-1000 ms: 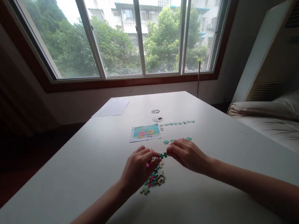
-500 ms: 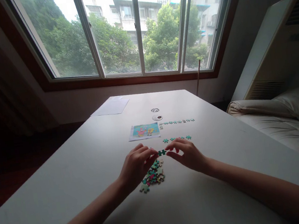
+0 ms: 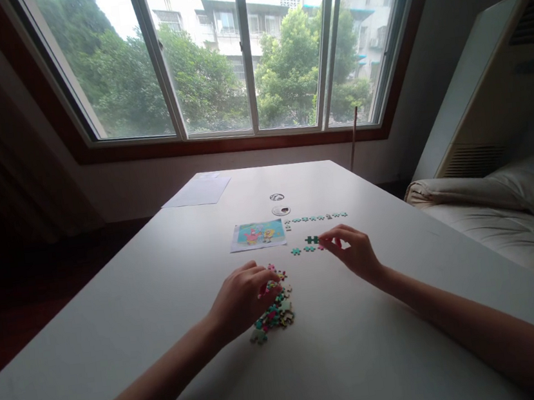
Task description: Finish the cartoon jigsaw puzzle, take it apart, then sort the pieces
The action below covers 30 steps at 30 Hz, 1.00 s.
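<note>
My right hand (image 3: 354, 251) pinches a dark green puzzle piece (image 3: 311, 240) by its right end, thumb and fingertips together. The piece is held just above a short row of green puzzle pieces (image 3: 296, 251), part of which the hand hides. My left hand (image 3: 244, 297) hovers at the upper left of a loose pile of mixed puzzle pieces (image 3: 281, 315). Its fingers are curled, with a gap between thumb and forefinger, and nothing shows in them. A picture sheet with cartoon figures (image 3: 258, 235) lies flat beyond the left hand.
A longer row of puzzle pieces (image 3: 320, 218) runs right from the picture sheet. Two round flat items (image 3: 280, 210) lie farther back on the white table (image 3: 137, 294). White paper (image 3: 200, 190) lies at the far left corner. A pale sofa (image 3: 483, 212) stands to the right.
My left hand has let go of the green piece and drawn back slightly left over the pile. My right hand has carried the piece forward and right, toward the short row.
</note>
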Each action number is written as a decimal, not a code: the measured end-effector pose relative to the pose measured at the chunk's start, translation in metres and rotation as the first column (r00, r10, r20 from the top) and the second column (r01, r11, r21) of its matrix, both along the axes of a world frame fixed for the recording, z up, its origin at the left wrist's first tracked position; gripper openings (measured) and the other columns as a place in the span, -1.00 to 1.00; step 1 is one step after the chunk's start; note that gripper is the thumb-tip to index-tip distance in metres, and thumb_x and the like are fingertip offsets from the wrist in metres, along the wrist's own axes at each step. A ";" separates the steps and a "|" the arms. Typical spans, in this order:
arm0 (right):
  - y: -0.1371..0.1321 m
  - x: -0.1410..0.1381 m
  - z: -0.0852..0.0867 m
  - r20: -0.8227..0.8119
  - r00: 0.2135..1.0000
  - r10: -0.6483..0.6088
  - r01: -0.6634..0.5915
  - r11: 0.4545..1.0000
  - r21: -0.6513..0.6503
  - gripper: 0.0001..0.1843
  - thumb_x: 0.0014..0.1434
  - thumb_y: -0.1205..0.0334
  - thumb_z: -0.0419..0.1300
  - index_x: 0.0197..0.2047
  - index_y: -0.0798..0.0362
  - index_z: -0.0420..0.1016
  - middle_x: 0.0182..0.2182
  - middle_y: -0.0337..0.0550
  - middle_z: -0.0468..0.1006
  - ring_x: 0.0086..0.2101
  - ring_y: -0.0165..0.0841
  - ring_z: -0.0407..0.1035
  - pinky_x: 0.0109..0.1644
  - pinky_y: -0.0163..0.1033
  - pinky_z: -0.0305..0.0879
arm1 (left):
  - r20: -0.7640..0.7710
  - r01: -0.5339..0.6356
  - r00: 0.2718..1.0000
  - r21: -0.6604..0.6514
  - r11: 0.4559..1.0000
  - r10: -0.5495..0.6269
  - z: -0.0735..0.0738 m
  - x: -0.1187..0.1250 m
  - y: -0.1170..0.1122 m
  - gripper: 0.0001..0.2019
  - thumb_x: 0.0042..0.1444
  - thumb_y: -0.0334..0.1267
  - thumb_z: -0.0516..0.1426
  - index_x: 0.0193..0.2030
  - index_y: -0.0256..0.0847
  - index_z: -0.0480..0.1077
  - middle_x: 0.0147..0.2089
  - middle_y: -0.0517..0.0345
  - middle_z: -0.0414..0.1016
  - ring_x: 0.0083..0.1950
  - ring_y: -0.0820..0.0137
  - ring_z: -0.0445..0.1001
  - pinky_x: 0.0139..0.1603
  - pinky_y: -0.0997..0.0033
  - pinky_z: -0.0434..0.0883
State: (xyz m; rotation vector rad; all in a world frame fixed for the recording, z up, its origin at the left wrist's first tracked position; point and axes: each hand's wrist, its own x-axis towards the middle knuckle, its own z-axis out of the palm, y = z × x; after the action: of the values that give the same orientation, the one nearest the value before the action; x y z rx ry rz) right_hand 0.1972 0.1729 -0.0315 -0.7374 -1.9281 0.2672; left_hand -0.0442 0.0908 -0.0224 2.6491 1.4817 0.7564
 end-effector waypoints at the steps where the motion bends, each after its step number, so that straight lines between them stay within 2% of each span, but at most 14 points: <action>1: 0.003 0.003 0.000 -0.020 0.999 -0.025 0.025 1.000 -0.010 -0.90 0.07 0.22 0.16 -0.36 0.05 0.48 -0.47 -0.19 0.46 -0.50 -0.47 0.28 -0.46 -0.36 0.25 | -0.018 0.007 1.000 -0.004 1.000 -0.007 0.001 0.000 0.000 -0.88 0.07 -0.29 0.06 -0.33 -0.17 0.43 -0.46 0.16 0.44 -0.35 0.38 0.32 -0.35 0.42 0.29; 10: 0.006 0.016 0.009 0.002 0.999 -0.045 0.045 0.999 -0.016 -0.85 0.08 0.18 0.15 -0.36 0.05 0.49 -0.46 -0.18 0.45 -0.51 -0.47 0.26 -0.46 -0.35 0.24 | -0.058 0.023 0.998 0.026 0.999 -0.022 -0.001 0.002 0.000 -0.85 0.08 -0.33 0.03 -0.42 -0.18 0.42 -0.53 0.18 0.38 -0.40 0.41 0.30 -0.39 0.47 0.25; 14: 0.021 0.032 0.012 0.165 0.986 -0.014 0.018 0.999 -0.027 -0.81 0.09 0.14 0.12 -0.35 0.06 0.49 -0.46 -0.17 0.47 -0.51 -0.47 0.28 -0.41 -0.33 0.25 | -0.049 0.039 0.998 0.039 0.998 -0.037 0.000 0.003 0.000 -0.84 0.08 -0.32 0.03 -0.43 -0.19 0.42 -0.55 0.18 0.37 -0.42 0.42 0.29 -0.41 0.48 0.26; 17: 0.044 0.056 0.009 0.333 0.943 0.004 0.050 0.987 -0.153 -0.78 0.05 0.10 0.15 -0.37 0.08 0.50 -0.48 -0.18 0.49 -0.53 -0.47 0.28 -0.42 -0.33 0.23 | -0.055 0.033 0.998 0.031 0.999 -0.031 0.003 0.003 -0.001 -0.84 0.08 -0.33 0.03 -0.43 -0.19 0.42 -0.54 0.17 0.37 -0.42 0.41 0.30 -0.41 0.47 0.26; 20: 0.067 0.083 0.003 0.456 0.888 0.056 0.133 0.919 -0.372 -0.72 -0.02 0.05 0.18 -0.38 0.10 0.52 -0.47 -0.16 0.52 -0.52 -0.45 0.29 -0.45 -0.35 0.20 | -0.050 0.031 0.998 0.020 0.999 -0.030 0.004 0.004 -0.001 -0.83 0.09 -0.33 0.03 -0.43 -0.20 0.42 -0.53 0.16 0.38 -0.43 0.42 0.30 -0.41 0.47 0.27; 22: 0.077 0.098 -0.001 0.463 0.884 0.068 0.183 0.860 -0.476 -0.67 -0.06 0.02 0.19 -0.37 0.13 0.52 -0.45 -0.12 0.53 -0.51 -0.44 0.30 -0.45 -0.35 0.19 | -0.039 0.027 0.999 0.016 1.000 -0.026 0.003 0.005 -0.001 -0.83 0.09 -0.33 0.03 -0.44 -0.21 0.42 -0.53 0.16 0.38 -0.43 0.42 0.30 -0.41 0.48 0.27; 26: 0.084 0.112 -0.006 0.419 0.901 0.113 0.179 0.783 -0.596 -0.58 -0.12 -0.04 0.20 -0.36 0.18 0.51 -0.47 -0.10 0.51 -0.52 -0.45 0.28 -0.48 -0.36 0.15 | -0.025 0.019 1.000 0.014 1.000 -0.019 0.000 0.005 0.001 -0.84 0.08 -0.34 0.04 -0.44 -0.21 0.42 -0.54 0.17 0.37 -0.43 0.43 0.31 -0.40 0.48 0.27; 30: 0.082 0.113 -0.006 0.428 0.887 0.175 0.167 0.741 -0.650 -0.53 -0.15 -0.08 0.21 -0.35 0.19 0.51 -0.56 -0.16 0.46 -0.57 -0.48 0.22 -0.53 -0.37 0.08 | -0.026 0.029 0.999 0.017 0.999 -0.029 -0.002 0.004 0.002 -0.84 0.08 -0.34 0.04 -0.44 -0.21 0.41 -0.54 0.17 0.37 -0.44 0.44 0.30 -0.40 0.49 0.28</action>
State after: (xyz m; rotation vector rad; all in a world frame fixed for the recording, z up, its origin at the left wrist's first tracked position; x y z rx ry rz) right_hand 0.3097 0.2552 -0.0379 -1.3814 -2.2969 0.9047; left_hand -0.0398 0.0932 -0.0240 2.6971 1.4462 0.7392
